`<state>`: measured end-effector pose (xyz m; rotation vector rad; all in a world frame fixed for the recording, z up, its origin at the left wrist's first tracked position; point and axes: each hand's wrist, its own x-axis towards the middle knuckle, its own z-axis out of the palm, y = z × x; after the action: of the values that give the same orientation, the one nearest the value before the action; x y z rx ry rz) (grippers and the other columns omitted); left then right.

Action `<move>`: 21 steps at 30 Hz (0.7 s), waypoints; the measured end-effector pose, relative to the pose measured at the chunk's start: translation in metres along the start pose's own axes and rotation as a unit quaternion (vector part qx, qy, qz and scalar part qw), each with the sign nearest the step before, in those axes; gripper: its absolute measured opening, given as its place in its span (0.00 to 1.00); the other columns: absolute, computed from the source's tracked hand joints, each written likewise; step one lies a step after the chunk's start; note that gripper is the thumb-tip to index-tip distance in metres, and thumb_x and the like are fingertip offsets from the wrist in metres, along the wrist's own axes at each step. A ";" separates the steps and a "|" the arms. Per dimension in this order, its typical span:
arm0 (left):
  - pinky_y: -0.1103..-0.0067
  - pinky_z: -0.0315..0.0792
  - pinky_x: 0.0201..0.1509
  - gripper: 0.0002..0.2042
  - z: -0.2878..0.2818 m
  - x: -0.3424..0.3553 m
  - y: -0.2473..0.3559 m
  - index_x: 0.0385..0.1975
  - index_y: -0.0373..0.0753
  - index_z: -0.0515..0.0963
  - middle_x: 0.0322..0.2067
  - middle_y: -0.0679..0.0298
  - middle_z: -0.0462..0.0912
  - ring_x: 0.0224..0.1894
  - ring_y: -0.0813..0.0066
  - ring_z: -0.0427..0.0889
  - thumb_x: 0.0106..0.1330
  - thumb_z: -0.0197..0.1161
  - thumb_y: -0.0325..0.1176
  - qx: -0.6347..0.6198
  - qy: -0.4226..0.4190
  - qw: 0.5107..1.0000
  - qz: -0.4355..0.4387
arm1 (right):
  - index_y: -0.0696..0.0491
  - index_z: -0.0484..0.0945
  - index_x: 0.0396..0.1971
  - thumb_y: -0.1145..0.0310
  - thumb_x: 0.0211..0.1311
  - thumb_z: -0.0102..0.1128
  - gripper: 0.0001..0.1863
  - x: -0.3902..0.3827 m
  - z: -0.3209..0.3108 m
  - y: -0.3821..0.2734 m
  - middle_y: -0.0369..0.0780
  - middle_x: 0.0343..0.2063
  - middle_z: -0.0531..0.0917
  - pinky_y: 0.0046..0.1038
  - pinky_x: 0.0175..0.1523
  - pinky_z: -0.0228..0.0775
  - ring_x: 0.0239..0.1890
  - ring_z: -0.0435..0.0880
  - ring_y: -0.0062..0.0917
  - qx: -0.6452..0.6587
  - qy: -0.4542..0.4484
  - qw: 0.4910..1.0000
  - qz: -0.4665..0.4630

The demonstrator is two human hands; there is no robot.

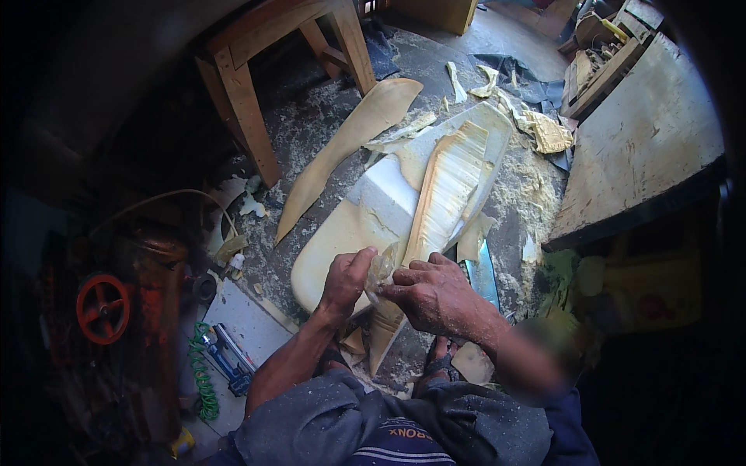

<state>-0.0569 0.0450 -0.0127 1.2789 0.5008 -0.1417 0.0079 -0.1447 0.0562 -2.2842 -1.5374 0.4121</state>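
My left hand (346,281) and my right hand (447,293) meet just above the near end of a long foam block. Between them is a crumpled, see-through plastic piece (381,270), pinched by the fingers of both; its exact kind I cannot make out. The pale block (330,260) lies on the floor, rounded at its near end, with a whiter raised part in the middle. On its right side rests a ridged yellowish foam strip (451,186). A similar ridged piece (384,338) shows below my hands, between my feet.
A curved tan piece (350,144) lies left of the block, by a wooden stool (252,116). Foam scraps (548,130) and crumbs litter the floor. At left are a red wheel (102,308), a blue tool (225,361) and a green coiled hose (203,380). A worn board (641,140) stands right.
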 end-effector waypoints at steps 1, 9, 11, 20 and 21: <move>0.81 0.66 0.30 0.20 -0.001 0.002 -0.001 0.24 0.38 0.79 0.23 0.71 0.78 0.25 0.84 0.72 0.75 0.53 0.43 0.019 0.014 1.000 -0.005 | 0.40 0.86 0.49 0.68 0.55 0.60 0.20 -0.001 0.000 0.001 0.33 0.37 0.83 0.36 0.48 0.70 0.42 0.84 0.29 0.000 -0.011 1.000 0.003; 0.83 0.67 0.31 0.17 -0.012 0.017 -0.012 0.29 0.38 0.81 0.26 0.70 0.81 0.25 0.82 0.74 0.73 0.54 0.43 0.033 0.010 0.999 -0.034 | 0.43 0.87 0.49 0.71 0.56 0.58 0.20 -0.015 0.003 0.020 0.36 0.40 0.88 0.38 0.51 0.74 0.45 0.86 0.33 0.072 -0.049 0.996 -0.012; 0.83 0.69 0.33 0.15 -0.021 0.021 -0.013 0.36 0.38 0.81 0.30 0.69 0.82 0.27 0.82 0.76 0.73 0.54 0.43 0.002 0.013 1.000 0.010 | 0.46 0.87 0.49 0.71 0.57 0.57 0.20 -0.021 0.007 0.042 0.38 0.41 0.88 0.38 0.50 0.75 0.46 0.86 0.33 0.204 -0.143 0.968 0.016; 0.76 0.77 0.42 0.11 -0.065 0.038 -0.062 0.43 0.46 0.77 0.35 0.72 0.79 0.37 0.79 0.80 0.73 0.60 0.46 0.056 0.023 0.985 0.164 | 0.64 0.83 0.51 0.71 0.62 0.68 0.19 -0.051 0.021 0.145 0.44 0.40 0.88 0.22 0.41 0.76 0.32 0.81 0.20 0.736 0.099 0.642 0.190; 0.76 0.77 0.42 0.11 -0.066 0.038 -0.069 0.43 0.47 0.77 0.34 0.72 0.79 0.37 0.78 0.80 0.73 0.59 0.46 0.073 0.021 0.982 0.174 | 0.64 0.80 0.54 0.70 0.63 0.66 0.22 -0.042 0.014 0.160 0.45 0.41 0.87 0.24 0.41 0.77 0.33 0.82 0.21 0.704 0.134 0.659 0.229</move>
<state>-0.0670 0.0929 -0.1027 1.4960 0.2988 0.1448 0.1185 -0.2373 -0.0252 -1.2163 -0.1032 0.9065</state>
